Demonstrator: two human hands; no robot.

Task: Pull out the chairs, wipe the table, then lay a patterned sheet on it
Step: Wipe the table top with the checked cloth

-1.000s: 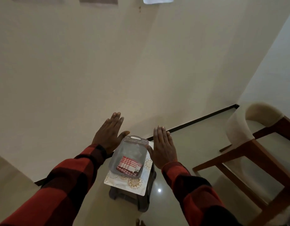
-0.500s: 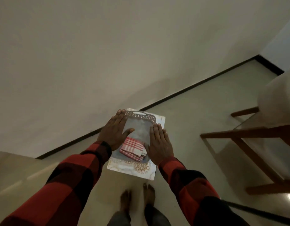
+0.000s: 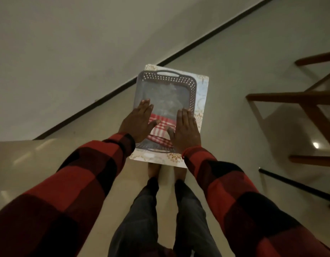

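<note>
Early stage by my read — both hands flat and empty, left hand (image 3: 137, 122) and right hand (image 3: 186, 130) above the basket (image 3: 167, 77) holding the checked cloth (image 3: 160, 127), patterned sheet (image 3: 202, 93) under it — wiping and laying still ahead.

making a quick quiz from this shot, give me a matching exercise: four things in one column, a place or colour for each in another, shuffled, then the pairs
Things:
1. basket
2. checked cloth
3. patterned sheet
4. chair

Descriptions:
A. red and white, inside the basket
B. brown wood, at the right edge
C. grey, with perforated walls
D. pale with gold motifs, under the basket

Pairs: 1-C, 2-A, 3-D, 4-B
</note>
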